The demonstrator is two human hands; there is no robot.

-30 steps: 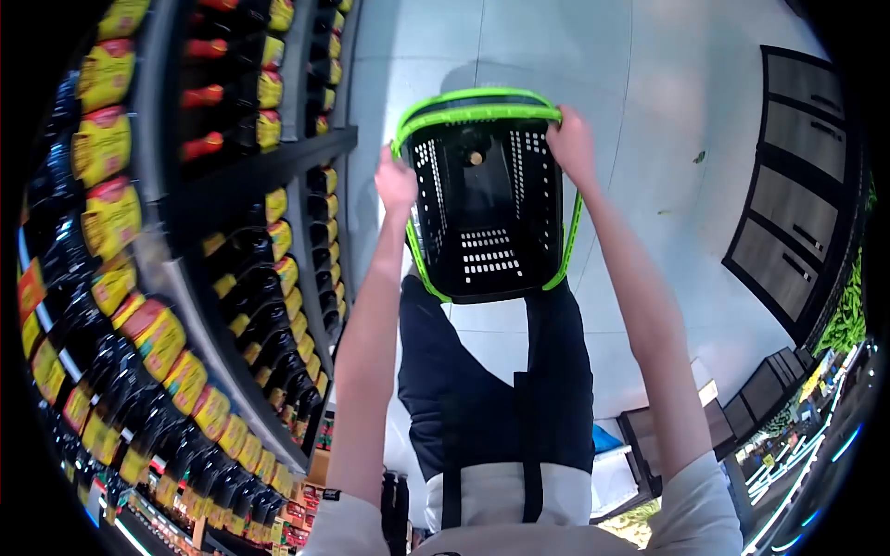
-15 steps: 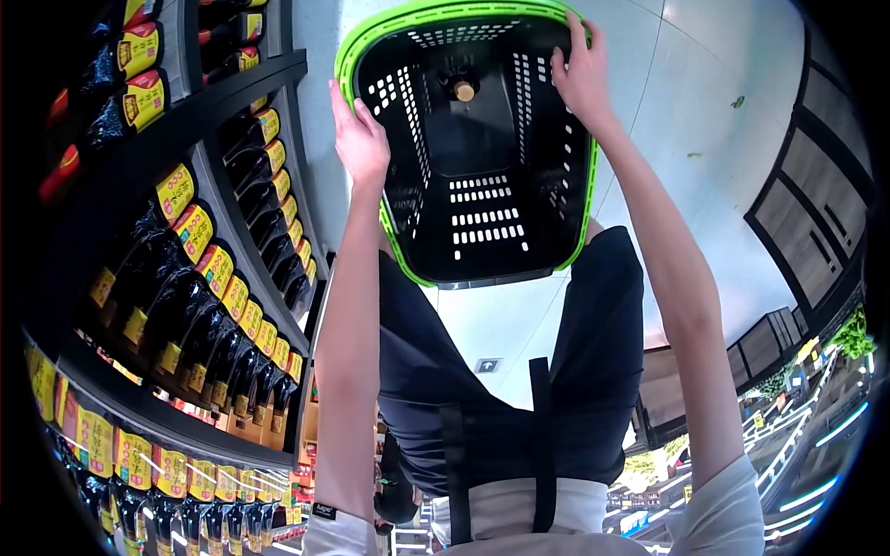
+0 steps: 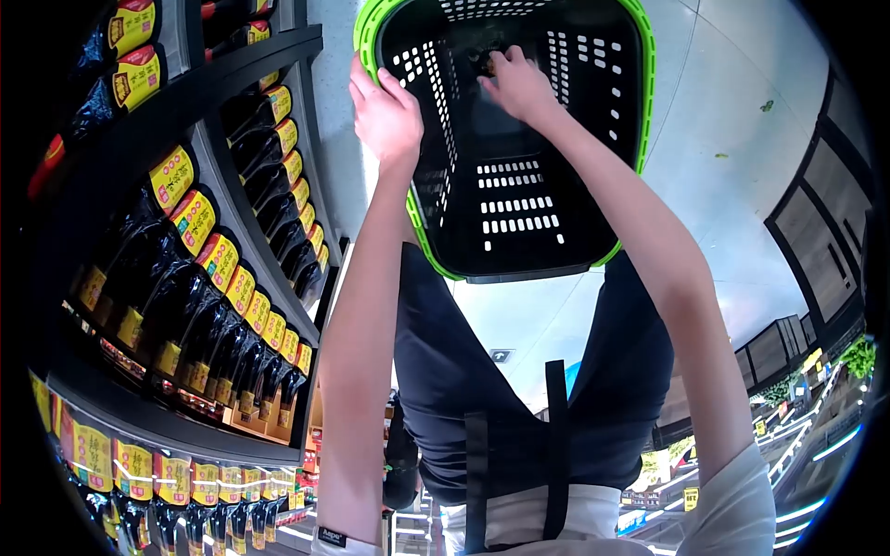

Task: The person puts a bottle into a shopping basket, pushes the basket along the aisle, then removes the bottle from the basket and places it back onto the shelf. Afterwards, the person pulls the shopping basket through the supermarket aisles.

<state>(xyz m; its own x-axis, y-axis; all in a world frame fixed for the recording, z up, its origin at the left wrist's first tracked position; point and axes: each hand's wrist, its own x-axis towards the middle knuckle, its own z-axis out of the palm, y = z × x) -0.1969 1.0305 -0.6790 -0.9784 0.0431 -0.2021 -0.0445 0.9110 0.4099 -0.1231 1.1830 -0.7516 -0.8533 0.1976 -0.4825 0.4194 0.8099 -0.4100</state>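
Black, perforated, green-rimmed, the plastic basket (image 3: pixel 521 252) was gripped by the left hand (image 3: pixel 387 119); inside, a dark bottle (image 3: pixel 481 57) sat beneath the right hand (image 3: pixel 521 85), whose grasp was unclear.

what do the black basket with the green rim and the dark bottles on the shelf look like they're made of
Black slotted basket: likely moulded plastic, fairly matte, judging by its rows of regular holes. Its bright green curved rim: probably plastic too, evenly coloured. Dark, yellow-labelled bottles: glossy with highlights; glass or plastic, unclear.
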